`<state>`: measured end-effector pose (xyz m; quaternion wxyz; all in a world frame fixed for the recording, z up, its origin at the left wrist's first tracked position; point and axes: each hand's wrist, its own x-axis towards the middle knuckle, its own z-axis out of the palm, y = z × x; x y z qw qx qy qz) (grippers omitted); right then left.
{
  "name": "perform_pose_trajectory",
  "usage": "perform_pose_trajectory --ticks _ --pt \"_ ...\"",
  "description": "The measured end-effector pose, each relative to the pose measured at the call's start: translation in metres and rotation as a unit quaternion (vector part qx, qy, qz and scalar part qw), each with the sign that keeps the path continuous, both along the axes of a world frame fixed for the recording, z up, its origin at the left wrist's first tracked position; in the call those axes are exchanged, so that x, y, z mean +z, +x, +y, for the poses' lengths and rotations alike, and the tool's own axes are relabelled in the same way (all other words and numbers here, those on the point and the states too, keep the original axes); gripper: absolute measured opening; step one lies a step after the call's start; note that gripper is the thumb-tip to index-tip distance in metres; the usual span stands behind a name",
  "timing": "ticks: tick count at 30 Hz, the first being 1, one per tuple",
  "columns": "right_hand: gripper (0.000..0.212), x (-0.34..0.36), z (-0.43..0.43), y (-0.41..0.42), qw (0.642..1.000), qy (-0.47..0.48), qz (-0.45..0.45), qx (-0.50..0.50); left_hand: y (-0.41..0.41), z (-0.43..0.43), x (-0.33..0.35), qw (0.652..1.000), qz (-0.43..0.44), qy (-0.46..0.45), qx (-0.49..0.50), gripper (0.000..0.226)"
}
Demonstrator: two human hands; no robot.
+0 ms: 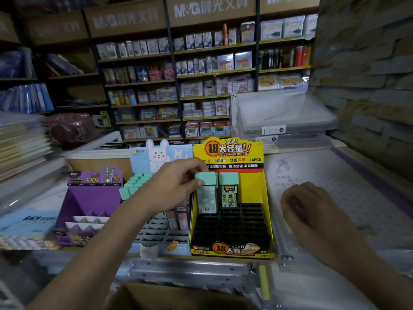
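While the left hand [176, 186] reaches in from the left, its thumb and fingertips pinch the mint-green cap of a small clear plastic lead case with a cloud print [206, 194]; the case stands upright at the back left corner of the yellow cardboard display box [267, 198], its lower end at the back row of the black slotted insert [232, 224]; whether it is fully seated I cannot tell; just beside it, on its right, stands a second mint-capped case with a yellow label [229, 191]. The right hand [312, 211] hovers well apart, to the right of the box, fingers loosely curled with nothing seen in them. Left of the yellow box sit a pale blue rabbit-printed display box [156, 155] and a purple cardboard display box [93, 198].
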<state>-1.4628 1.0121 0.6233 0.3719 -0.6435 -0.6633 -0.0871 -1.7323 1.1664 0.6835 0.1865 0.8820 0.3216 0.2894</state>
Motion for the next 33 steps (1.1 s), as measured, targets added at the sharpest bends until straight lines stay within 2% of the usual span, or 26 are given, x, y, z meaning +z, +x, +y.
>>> perform_pose_trajectory --ticks 7,12,16,19,26,29,33 --pt "0.011 0.001 -0.001 -0.001 1.0 0.003 -0.003 0.004 -0.002 0.001 0.0 1.0 0.024 0.014 -0.011 0.012" --pt "0.013 0.001 -0.001 -0.002 1.0 0.007 0.005 0.005 0.004 0.004 -0.004 0.989 0.095 0.104 0.037 0.021" --pt "0.014 0.0 -0.001 -0.001 1.0 0.006 0.003 0.006 0.008 0.0 -0.006 0.985 0.076 0.144 0.061 0.023" --pt "0.013 0.0 0.0 -0.001 1.0 0.01 0.006 0.004 0.01 -0.003 -0.007 0.979 0.084 0.172 0.072 0.015" --pt "0.013 0.0 0.0 -0.003 1.0 0.015 -0.001 -0.008 0.009 -0.009 -0.007 0.974 0.097 0.182 0.094 0.019" --pt "0.015 0.002 -0.001 -0.004 1.0 0.019 -0.005 -0.013 0.006 -0.014 -0.009 0.976 0.078 0.178 0.096 0.021" --pt "0.022 0.01 -0.003 -0.008 0.999 0.018 -0.029 -0.021 -0.006 -0.03 -0.011 0.979 0.004 0.184 0.088 0.015"
